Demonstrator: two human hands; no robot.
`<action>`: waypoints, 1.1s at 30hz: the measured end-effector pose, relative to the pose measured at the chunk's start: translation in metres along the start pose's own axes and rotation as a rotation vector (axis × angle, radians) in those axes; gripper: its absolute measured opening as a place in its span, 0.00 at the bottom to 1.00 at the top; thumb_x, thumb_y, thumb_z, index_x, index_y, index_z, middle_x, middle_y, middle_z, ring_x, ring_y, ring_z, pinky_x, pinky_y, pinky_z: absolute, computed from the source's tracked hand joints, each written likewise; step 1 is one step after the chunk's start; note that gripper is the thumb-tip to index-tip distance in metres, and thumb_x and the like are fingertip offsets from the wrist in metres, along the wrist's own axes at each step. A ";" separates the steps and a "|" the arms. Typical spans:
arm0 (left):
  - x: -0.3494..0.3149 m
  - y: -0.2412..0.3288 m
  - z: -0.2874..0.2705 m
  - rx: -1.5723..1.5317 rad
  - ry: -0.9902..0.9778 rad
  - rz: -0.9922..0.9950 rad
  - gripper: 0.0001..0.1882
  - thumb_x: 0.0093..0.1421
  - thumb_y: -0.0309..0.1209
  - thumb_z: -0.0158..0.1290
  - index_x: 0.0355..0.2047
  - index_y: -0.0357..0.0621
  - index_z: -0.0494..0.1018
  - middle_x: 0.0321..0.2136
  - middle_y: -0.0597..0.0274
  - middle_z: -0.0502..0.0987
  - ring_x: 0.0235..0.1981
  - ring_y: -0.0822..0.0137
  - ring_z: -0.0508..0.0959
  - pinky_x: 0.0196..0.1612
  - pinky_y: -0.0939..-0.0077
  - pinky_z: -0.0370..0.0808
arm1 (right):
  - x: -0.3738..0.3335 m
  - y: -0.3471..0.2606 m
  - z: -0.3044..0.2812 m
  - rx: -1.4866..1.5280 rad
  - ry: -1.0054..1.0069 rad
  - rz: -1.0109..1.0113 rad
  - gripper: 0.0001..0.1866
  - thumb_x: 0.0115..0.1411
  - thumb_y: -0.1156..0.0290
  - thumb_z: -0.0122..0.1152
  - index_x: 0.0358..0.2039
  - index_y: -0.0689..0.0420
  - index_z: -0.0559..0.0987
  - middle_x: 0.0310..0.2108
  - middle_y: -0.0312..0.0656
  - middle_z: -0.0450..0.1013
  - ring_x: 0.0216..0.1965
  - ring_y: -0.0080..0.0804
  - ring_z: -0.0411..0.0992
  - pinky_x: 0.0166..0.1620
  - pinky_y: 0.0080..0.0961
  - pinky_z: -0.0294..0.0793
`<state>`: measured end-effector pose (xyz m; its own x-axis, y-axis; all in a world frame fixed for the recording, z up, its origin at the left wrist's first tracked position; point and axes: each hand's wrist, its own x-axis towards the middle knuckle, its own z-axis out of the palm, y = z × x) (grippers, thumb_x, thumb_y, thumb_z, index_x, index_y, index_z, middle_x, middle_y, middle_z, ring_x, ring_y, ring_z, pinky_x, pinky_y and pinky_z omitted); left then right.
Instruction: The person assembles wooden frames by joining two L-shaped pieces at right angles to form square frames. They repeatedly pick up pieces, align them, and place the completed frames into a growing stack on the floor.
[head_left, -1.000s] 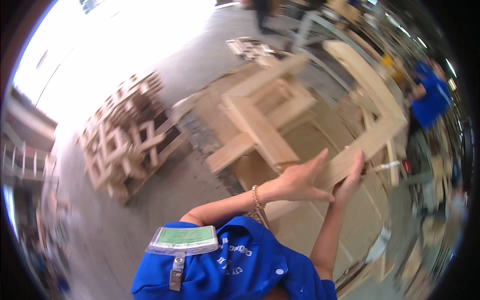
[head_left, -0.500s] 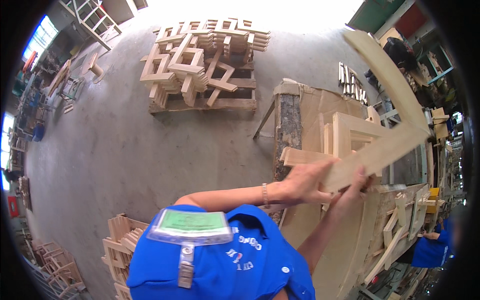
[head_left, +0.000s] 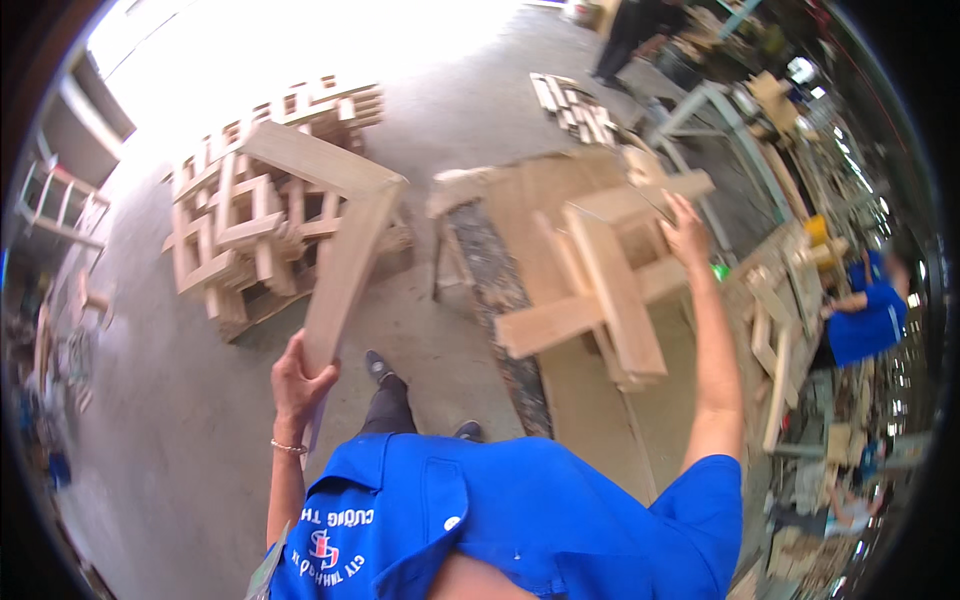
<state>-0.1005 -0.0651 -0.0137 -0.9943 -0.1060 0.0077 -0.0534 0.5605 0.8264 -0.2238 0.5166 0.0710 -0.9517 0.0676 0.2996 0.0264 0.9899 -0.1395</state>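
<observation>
My left hand (head_left: 300, 385) is closed round the lower end of an L-shaped wooden frame piece (head_left: 350, 255), raised over the floor on the left. The piece's mitred corner points up and to the right. On the right my right hand (head_left: 686, 235) reaches over the bench to the far side of a small stack of wooden frame pieces (head_left: 618, 290). Its fingers are bent together at a wooden bar, with a thin dark line by the fingertips; what they hold is blurred. The stacked pieces lie crossed on the cardboard-covered bench (head_left: 540, 195).
Behind the held piece stands a pallet piled with similar wooden frames (head_left: 235, 240). Wooden sticks (head_left: 575, 108) lie on the floor beyond the bench. At the right, a person in blue (head_left: 868, 320) stands by more wooden parts (head_left: 775, 330).
My hands have parted. The L-shaped piece has swung from over the bench to the left in my left hand, while my right hand has let go and moved to the stack. The view has turned.
</observation>
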 end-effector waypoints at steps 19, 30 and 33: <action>0.178 -0.143 -0.020 0.247 -0.336 -0.315 0.35 0.43 0.51 0.56 0.49 0.43 0.69 0.31 0.43 0.78 0.36 0.48 0.78 0.44 0.60 0.73 | 0.134 -0.033 -0.098 -0.293 0.051 -0.177 0.38 0.39 0.88 0.60 0.54 0.54 0.66 0.53 0.42 0.67 0.57 0.40 0.64 0.61 0.31 0.59; 0.378 -0.187 0.071 0.208 -0.276 -0.450 0.33 0.44 0.51 0.56 0.47 0.45 0.69 0.34 0.46 0.78 0.38 0.49 0.78 0.43 0.58 0.74 | 0.372 -0.211 0.006 -0.272 -0.135 -0.309 0.31 0.42 0.74 0.67 0.50 0.55 0.70 0.45 0.48 0.72 0.46 0.42 0.73 0.49 0.33 0.71; 0.419 -0.220 0.096 0.211 -0.246 -0.484 0.33 0.44 0.51 0.56 0.48 0.45 0.68 0.34 0.46 0.78 0.38 0.49 0.78 0.43 0.59 0.74 | 0.409 -0.247 0.131 -0.235 -0.339 -0.277 0.28 0.40 0.68 0.68 0.44 0.54 0.70 0.35 0.50 0.74 0.37 0.50 0.74 0.40 0.39 0.73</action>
<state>-0.5141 -0.1540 -0.2464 -0.8429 -0.2108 -0.4950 -0.4990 0.6503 0.5728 -0.6593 0.2837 0.1043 -0.9775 -0.2081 -0.0335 -0.2107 0.9688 0.1301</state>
